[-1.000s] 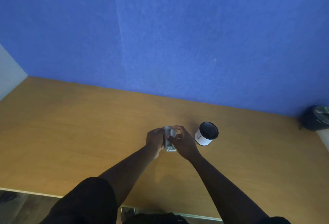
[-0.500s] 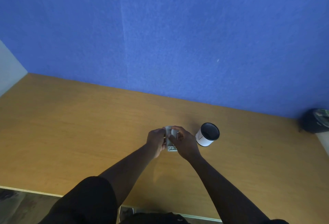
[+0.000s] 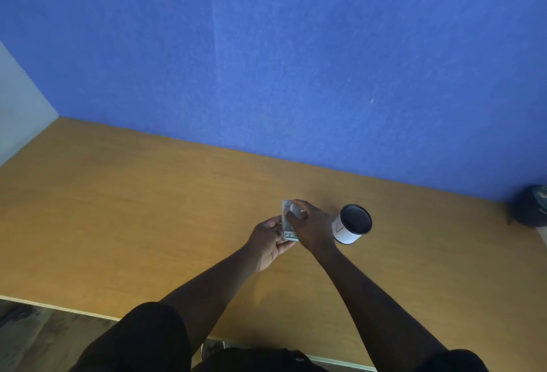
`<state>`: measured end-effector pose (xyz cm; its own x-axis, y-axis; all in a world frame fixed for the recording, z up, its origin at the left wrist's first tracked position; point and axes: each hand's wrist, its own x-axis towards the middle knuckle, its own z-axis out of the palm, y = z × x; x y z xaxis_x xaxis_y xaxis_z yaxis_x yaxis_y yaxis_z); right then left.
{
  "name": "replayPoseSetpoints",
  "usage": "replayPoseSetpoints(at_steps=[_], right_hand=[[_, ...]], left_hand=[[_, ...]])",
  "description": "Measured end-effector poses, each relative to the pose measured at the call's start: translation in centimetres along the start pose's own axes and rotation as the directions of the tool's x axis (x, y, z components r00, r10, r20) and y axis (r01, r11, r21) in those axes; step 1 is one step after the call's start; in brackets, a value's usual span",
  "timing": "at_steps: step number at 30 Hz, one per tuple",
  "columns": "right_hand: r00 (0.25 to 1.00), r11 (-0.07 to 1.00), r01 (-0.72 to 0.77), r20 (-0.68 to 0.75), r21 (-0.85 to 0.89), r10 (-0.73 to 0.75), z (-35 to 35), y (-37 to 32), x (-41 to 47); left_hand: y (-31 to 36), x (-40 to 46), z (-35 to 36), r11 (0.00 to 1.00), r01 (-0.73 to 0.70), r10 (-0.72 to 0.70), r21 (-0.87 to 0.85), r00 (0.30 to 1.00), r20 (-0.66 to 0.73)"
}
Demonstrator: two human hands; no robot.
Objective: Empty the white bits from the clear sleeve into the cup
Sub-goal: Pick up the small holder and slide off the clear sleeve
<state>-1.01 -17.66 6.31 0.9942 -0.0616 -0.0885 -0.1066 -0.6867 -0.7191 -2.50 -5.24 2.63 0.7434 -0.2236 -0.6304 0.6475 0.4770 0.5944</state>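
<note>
Left hand (image 3: 268, 243) is cupped under the clear sleeve (image 3: 286, 220), gripping its lower end, while the right hand (image 3: 310, 228) pinches a small white bit (image 3: 295, 210) at the sleeve's top. All this is above the wooden table (image 3: 133, 209), with the white cup (image 3: 350, 225) standing open just to the right, near the blue wall (image 3: 266, 61).

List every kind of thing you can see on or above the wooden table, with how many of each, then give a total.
Hands: 2, left and right
Clear sleeve: 1, held between both hands
Cup: 1, white outside, dark inside
Dark object at the table's right edge: 1, too blurred to name
Total: 5
</note>
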Motion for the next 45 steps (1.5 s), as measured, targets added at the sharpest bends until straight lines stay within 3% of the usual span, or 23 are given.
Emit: replayPoseSetpoints(at_steps=[19, 28, 35, 45], right_hand=[[1.000, 0.999, 0.009, 0.027, -0.050, -0.008, 0.0, -0.9, 0.5], [0.986, 0.976, -0.164, 0.010, 0.143, 0.164, -0.5, -0.4, 1.1], [0.913, 0.798, -0.406, 0.154, 0.446, 0.378, -1.6, 0.7, 1.4], [0.916, 0.793, -0.401, 0.167, 0.459, 0.366, -1.8, -0.2, 1.3]], left_hand=[[0.1, 0.2, 0.1, 0.995, -0.099, 0.100, 0.014, 0.985, -0.138], [0.5, 0.4, -0.4, 0.993, -0.109, 0.116, 0.053, 0.981, -0.158], [1.0, 0.2, -0.2, 0.998, -0.068, 0.068, 0.004, 0.984, -0.166], [1.1, -0.2, 0.0, 0.998, -0.050, 0.043, -0.040, 0.985, -0.167]])
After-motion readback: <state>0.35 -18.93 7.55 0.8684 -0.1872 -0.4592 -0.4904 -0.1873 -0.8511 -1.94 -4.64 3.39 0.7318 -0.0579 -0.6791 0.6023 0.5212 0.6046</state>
